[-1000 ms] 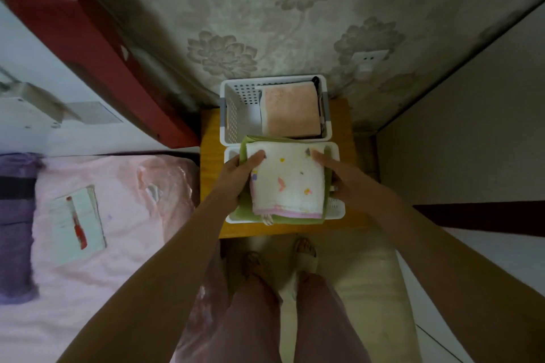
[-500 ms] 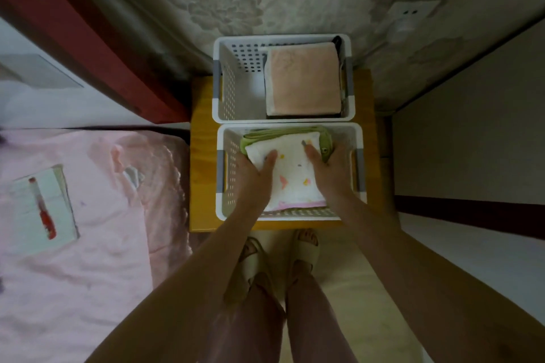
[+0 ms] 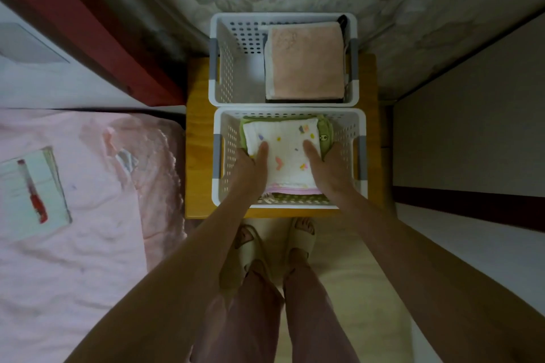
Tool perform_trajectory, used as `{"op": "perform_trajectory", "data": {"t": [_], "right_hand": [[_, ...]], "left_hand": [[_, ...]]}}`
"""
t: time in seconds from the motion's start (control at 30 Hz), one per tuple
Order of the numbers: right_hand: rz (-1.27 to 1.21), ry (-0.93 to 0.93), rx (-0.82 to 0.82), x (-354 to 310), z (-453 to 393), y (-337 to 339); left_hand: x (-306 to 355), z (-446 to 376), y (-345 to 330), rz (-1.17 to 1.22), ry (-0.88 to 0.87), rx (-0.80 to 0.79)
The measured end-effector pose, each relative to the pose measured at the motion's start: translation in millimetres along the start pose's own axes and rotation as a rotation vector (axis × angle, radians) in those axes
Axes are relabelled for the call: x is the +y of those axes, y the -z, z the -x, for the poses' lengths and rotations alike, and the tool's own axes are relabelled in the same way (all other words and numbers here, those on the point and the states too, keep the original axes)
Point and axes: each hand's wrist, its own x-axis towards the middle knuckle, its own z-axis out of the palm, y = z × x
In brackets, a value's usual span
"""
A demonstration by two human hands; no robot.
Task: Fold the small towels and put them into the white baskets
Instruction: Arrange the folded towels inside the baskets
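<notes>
Both hands are inside the near white basket (image 3: 362,127), set apart with the folded stack between them. The left hand (image 3: 246,163) lies along the stack's left edge and the right hand (image 3: 326,165) along its right edge, thumbs resting on top of the white printed towel (image 3: 287,153); whether the fingers are curled under the stack cannot be told. This two-sided hold appears intended to keep the fold square while the stack settles on the basket floor. Directly beneath the white towel a green towel (image 3: 326,131) shows past the fingertips. Beyond the hands stands the far white basket (image 3: 224,47), touching the near one, with a folded pink towel (image 3: 306,60) against its right wall. Both baskets sit on the wooden bench (image 3: 199,132). Left of the hands lies a bed (image 3: 73,244).
</notes>
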Motion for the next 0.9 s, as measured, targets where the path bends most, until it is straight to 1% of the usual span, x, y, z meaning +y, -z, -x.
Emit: {"op": "perform_trajectory", "data": {"t": [0.1,0.17,0.27,0.4,0.47,0.5,0.57,0.6,0.63,0.67,0.7,0.73,0.77,0.8,0.83,0.87,0.9], "right_hand": [[0.051,0.102,0.081,-1,-3,-1],[0.087,0.114,0.11,3,-4,-6],[0.132,0.056,0.104,15,-12,-12],[0.095,0.158,0.095,23,-19,-10],[0.112,0.177,0.083,22,-18,-9],[0.126,0.157,0.079,20,-19,-9],[0.169,0.085,0.086,13,-20,-9],[0.2,0.062,0.097,9,-18,-8],[0.238,0.076,0.114,6,-13,-6],[0.291,0.143,0.136,4,-3,-2],[0.366,0.285,0.171,4,9,2],[0.446,0.491,0.199,2,20,6],[0.531,0.713,0.19,0,26,9],[0.636,0.912,0.132,-2,26,11],[0.765,1.048,0.025,-7,19,10],[0.907,1.113,-0.091,-12,10,6],[1.036,1.124,-0.186,-16,-2,-1]], "left_hand": [[1,-3,-1,-0.093,-0.026,0.079],[-4,-6,-4,-0.128,-0.015,0.088],[-12,-12,-11,-0.151,0.021,0.029],[-11,-16,-18,-0.114,-0.047,0.072],[-10,-15,-16,-0.136,-0.046,0.075],[-10,-15,-15,-0.171,-0.026,0.063],[-6,-13,-9,-0.316,0.013,0.033],[-1,-10,-3,-0.403,-0.003,0.023],[3,-6,4,-0.463,-0.072,0.034],[7,-1,14,-0.485,-0.195,0.069],[9,5,25,-0.481,-0.366,0.13],[10,11,36,-0.488,-0.532,0.195],[7,16,45,-0.508,-0.651,0.264],[3,19,51,-0.508,-0.701,0.323],[-2,19,54,-0.486,-0.669,0.35],[-8,19,54,-0.45,-0.584,0.349],[-13,17,52,-0.403,-0.482,0.322]]}}
